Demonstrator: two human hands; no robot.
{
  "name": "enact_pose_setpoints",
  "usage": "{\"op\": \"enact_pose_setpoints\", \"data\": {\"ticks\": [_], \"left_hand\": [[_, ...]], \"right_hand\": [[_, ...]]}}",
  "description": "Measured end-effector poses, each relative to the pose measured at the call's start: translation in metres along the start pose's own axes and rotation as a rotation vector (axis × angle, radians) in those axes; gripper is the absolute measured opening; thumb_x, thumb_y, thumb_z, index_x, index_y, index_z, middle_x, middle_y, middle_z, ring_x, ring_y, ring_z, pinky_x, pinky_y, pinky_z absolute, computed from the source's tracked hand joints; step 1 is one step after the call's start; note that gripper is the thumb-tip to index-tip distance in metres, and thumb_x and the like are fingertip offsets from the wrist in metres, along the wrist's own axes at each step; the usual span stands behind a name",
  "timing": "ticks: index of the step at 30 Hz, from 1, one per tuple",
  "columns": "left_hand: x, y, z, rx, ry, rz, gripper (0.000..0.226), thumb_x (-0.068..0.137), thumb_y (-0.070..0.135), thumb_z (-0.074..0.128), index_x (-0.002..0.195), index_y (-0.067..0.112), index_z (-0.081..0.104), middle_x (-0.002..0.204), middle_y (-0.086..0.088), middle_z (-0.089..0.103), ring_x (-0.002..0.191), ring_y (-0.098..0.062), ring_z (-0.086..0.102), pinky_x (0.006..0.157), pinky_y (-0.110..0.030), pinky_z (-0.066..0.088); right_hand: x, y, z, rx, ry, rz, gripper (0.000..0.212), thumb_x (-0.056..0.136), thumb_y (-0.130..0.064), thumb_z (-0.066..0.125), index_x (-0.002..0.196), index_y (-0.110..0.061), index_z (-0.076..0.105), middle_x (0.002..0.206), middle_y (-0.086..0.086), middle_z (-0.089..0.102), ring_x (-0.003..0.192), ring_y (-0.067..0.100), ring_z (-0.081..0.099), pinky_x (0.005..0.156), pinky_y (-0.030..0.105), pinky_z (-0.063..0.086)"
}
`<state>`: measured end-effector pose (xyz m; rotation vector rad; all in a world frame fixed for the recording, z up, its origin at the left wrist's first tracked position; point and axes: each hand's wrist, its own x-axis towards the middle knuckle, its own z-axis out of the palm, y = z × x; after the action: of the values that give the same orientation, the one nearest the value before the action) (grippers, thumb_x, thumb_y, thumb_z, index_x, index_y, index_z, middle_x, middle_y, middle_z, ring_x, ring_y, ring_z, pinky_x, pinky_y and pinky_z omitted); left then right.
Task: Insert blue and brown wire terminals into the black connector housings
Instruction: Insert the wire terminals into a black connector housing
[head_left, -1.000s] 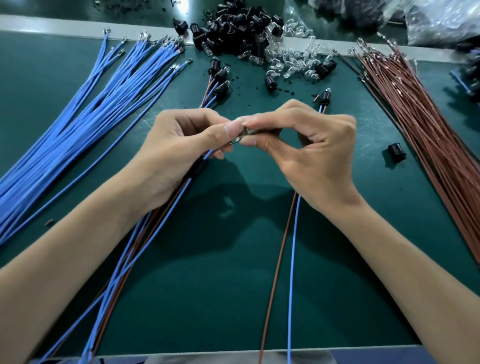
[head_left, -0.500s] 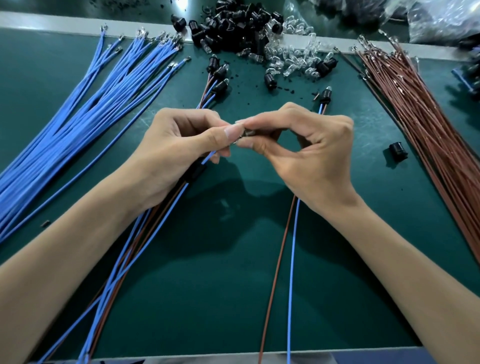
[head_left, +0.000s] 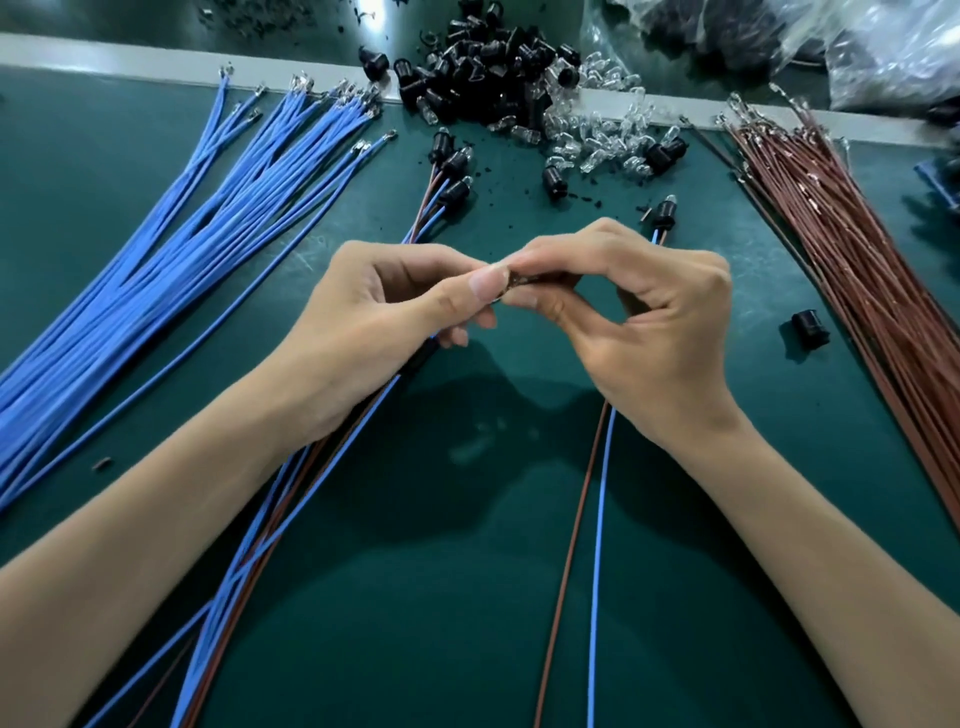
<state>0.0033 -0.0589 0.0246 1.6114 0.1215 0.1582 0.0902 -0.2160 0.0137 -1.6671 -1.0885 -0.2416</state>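
Dark green work mat (head_left: 467, 649), pale strip (head_left: 130, 60) at back, plastic bags (head_left: 893, 57)

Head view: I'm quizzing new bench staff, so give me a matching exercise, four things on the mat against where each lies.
Things
1. blue wires
2. brown wires
3. pile of black housings
4. single black housing

Places
A. far edge, middle
B. alone, between the right hand and the brown wires
C. left side of the mat
D. right side of the mat

Pairs: 1-C, 2-D, 3-A, 4-B
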Motion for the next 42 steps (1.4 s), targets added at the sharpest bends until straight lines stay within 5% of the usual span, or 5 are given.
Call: {"op": "enact_pose_setpoints", "data": {"ticks": [7,15,19,28,42], "left_hand": [[-0.001,0.001,-0.008,0.360,-0.028,0.100,0.025,0.078,0.032,0.068,0.098,0.017,0.069,0.085,0.007,0.070,0.076,-0.007,0.065,0.072,-0.018,0.050],[0.001,-0.007,-0.017,0.592,-0.047,0.163,0.019,0.078,0.031,0.075,0.079,0.012,0.071,0.057,0.002,0.064,0.050,-0.018,0.056,0.052,-0.029,0.046],[0.001,-0.009,-0.017,0.501,-0.056,0.134,0.024,0.085,0.037,0.064,0.076,0.015,0.071,0.061,0.005,0.067,0.050,-0.019,0.060,0.052,-0.037,0.050],[-0.003,-0.003,-0.006,0.159,-0.149,-0.015,0.023,0.089,0.029,0.054,0.074,0.016,0.065,0.055,-0.001,0.056,0.043,-0.011,0.051,0.045,-0.018,0.044],[-0.003,-0.003,-0.004,0.107,-0.171,-0.013,0.025,0.088,0.030,0.053,0.070,0.017,0.065,0.049,0.005,0.050,0.041,-0.011,0.037,0.042,-0.015,0.033]], "right_hand": [[0.004,0.014,-0.014,0.050,0.071,0.130,0.020,0.081,-0.007,0.073,0.098,-0.014,0.066,0.089,-0.003,0.068,0.079,0.012,0.066,0.079,0.025,0.051],[0.013,0.017,-0.030,0.114,0.102,0.228,0.027,0.080,-0.004,0.074,0.094,-0.026,0.065,0.084,-0.024,0.070,0.082,0.002,0.067,0.080,0.018,0.051],[0.014,0.015,-0.036,0.160,0.038,0.255,0.027,0.078,-0.005,0.074,0.095,-0.023,0.064,0.083,-0.024,0.070,0.082,0.002,0.068,0.080,0.016,0.051],[0.012,0.010,-0.032,0.257,-0.059,0.287,0.024,0.076,-0.005,0.074,0.092,-0.020,0.066,0.082,-0.017,0.072,0.082,0.006,0.069,0.080,0.018,0.052],[0.006,0.007,-0.016,0.358,-0.202,0.241,0.029,0.078,0.003,0.070,0.099,-0.016,0.062,0.091,0.004,0.068,0.083,0.013,0.067,0.082,0.024,0.050]]}}
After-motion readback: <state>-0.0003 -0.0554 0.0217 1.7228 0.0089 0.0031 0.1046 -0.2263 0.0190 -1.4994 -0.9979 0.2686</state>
